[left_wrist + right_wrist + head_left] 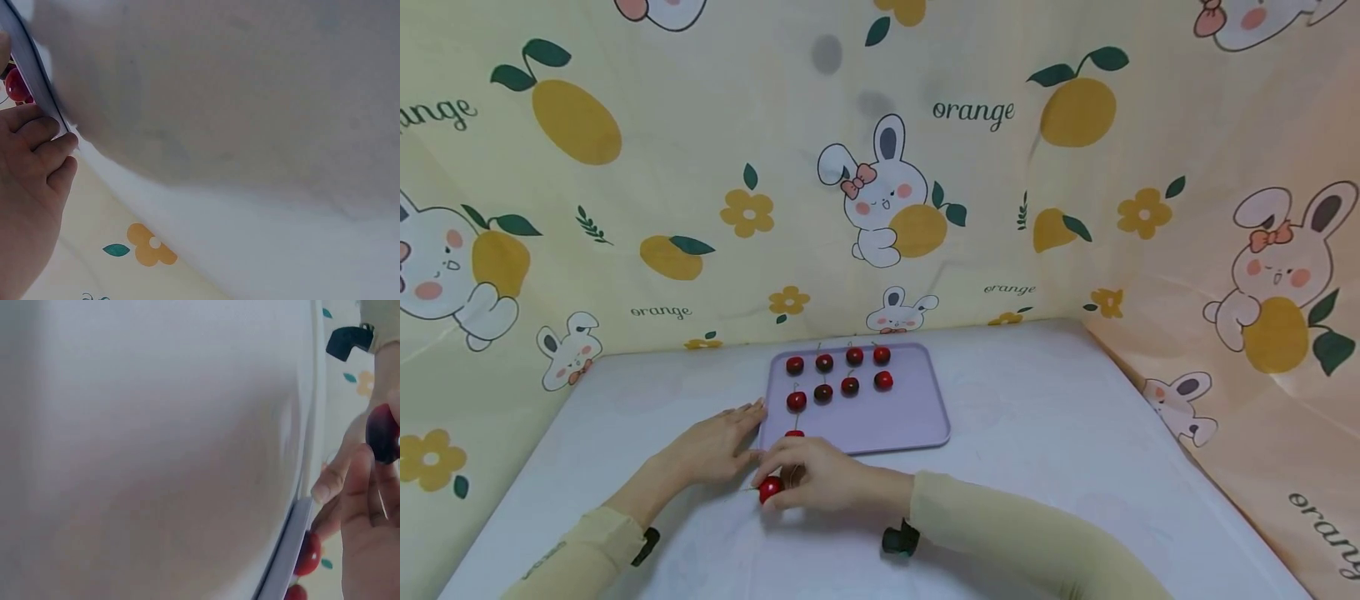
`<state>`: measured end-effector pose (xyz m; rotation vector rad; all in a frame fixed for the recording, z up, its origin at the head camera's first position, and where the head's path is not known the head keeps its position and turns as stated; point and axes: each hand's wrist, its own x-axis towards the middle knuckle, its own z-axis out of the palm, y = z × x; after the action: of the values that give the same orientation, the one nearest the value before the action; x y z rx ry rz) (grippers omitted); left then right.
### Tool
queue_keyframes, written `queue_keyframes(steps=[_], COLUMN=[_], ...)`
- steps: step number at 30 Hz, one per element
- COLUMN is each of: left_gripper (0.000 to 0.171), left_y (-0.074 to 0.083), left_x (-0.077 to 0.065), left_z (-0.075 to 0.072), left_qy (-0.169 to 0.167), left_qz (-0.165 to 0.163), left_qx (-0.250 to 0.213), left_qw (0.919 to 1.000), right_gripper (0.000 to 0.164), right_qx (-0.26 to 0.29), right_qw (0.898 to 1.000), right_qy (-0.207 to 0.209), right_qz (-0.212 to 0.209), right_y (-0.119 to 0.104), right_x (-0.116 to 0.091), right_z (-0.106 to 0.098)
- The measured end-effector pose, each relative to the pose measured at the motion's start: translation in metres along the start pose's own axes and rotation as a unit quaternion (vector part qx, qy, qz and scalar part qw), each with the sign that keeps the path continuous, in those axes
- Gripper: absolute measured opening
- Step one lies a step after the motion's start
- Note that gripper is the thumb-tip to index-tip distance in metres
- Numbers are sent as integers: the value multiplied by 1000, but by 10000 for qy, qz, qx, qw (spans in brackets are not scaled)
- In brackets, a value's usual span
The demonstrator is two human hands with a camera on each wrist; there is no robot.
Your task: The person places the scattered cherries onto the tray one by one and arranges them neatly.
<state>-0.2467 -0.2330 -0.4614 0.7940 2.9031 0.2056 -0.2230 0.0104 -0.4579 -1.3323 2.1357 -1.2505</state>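
Note:
In the head view, the right hand (820,477) pinches a red cherry (770,489) between thumb and fingers, just in front of the tray's near left corner. The right wrist view shows this cherry (382,434) at the fingertips, looking dark on one side. The left hand (718,442) rests with its fingers against the left edge of a light purple tray (917,417). On the tray, several cherries (823,392) lie in two rows, many with stems up. One more cherry (794,433), partly hidden by the right hand, begins a nearer row.
The tray lies on a white-covered table (1022,467). A cream cloth (790,108) printed with rabbits and oranges hangs behind and at the sides. Each wrist carries a black device, such as the strap piece (900,539) by the right sleeve.

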Motion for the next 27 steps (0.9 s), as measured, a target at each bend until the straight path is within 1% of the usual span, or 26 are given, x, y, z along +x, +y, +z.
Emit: queue_keyframes(steps=[4, 12, 17, 23, 27], left_gripper=[76, 74, 74, 74, 75], left_y=[-1, -1, -1, 0, 1], left_x=[1, 1, 1, 0, 0], left_z=[0, 1, 2, 1, 0], left_qy=[5, 73, 40, -3, -58], left_qz=[-23, 35, -8, -46, -88], left_qx=[-44, -2, -5, -31, -52], left_qw=[10000, 10000, 10000, 10000, 9999], right_gripper=[28, 26, 23, 27, 30], right_qx=[359, 312, 338, 244, 236], right_qw=[9984, 9937, 9911, 9878, 9864], right_qy=[392, 1039, 1252, 1431, 1466], right_qz=[172, 273, 312, 571, 708], right_y=[5, 17, 21, 30, 34], right_x=[-4, -10, -13, -17, -20], right_z=[-4, -13, -19, -27, -32])
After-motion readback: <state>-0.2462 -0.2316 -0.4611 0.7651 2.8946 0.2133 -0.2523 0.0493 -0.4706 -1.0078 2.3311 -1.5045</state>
